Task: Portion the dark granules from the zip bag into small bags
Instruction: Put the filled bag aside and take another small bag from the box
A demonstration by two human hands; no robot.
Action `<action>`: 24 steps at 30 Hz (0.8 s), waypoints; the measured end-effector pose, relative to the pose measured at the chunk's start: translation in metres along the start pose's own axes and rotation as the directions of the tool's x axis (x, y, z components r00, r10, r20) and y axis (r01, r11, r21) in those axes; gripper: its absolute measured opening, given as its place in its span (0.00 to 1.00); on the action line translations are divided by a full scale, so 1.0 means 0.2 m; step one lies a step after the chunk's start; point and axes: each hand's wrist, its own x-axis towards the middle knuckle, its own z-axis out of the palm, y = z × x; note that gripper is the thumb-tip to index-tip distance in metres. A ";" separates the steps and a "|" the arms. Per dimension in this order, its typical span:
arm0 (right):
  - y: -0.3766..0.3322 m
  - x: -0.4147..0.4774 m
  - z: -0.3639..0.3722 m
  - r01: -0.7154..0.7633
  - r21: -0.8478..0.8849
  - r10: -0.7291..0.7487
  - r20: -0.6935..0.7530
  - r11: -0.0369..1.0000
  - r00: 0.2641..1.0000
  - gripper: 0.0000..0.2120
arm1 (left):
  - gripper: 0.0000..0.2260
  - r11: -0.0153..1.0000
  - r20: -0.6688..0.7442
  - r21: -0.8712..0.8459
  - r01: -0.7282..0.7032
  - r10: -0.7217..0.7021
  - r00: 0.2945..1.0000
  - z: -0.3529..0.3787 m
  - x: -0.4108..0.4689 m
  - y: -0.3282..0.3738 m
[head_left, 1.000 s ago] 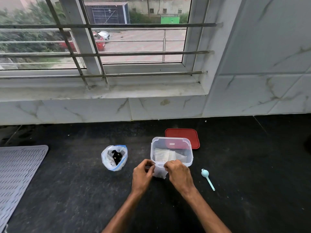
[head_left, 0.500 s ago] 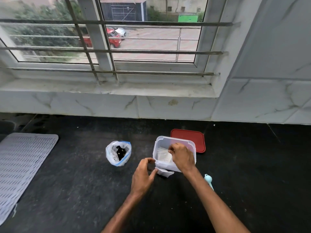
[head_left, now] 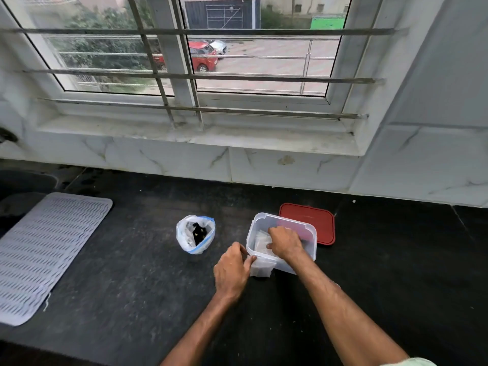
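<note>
Midway along the black countertop, one open zip bag is holding dark granules as a person's right hand is gripping stacked small bags inside one clear tub, one red lid lying behind, the left hand pinching a single small bag at the tub's front.

Zip bag left of tub, lid behind tub, small bag before tub, mat far left on counter

Bare forearms enter from 6 o'clock. The left hand pinches a small bag; the right hand, at its 2 o'clock, curls its fingers downward.
</note>
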 end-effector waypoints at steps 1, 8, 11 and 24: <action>0.00 0.00 0.00 -0.002 0.001 0.002 -0.001 1.000 1.000 0.17 | 0.13 1.000 -0.017 0.018 -0.009 0.009 1.000 0.00 0.00 0.00; 0.00 -0.01 -0.02 -0.085 0.183 0.093 -0.037 0.979 0.995 0.14 | 0.12 0.997 -0.044 -0.055 -0.055 0.052 0.998 0.01 -0.06 -0.01; 0.01 -0.05 -0.06 -0.120 0.254 0.139 -0.059 0.960 0.988 0.08 | 0.09 0.991 -0.142 -0.123 -0.051 0.034 0.989 -0.02 -0.07 0.01; -0.27 -0.35 -0.32 0.174 0.395 0.047 -0.492 0.902 0.870 0.08 | 0.16 0.828 0.011 -0.560 0.002 0.005 1.000 -0.26 0.08 0.12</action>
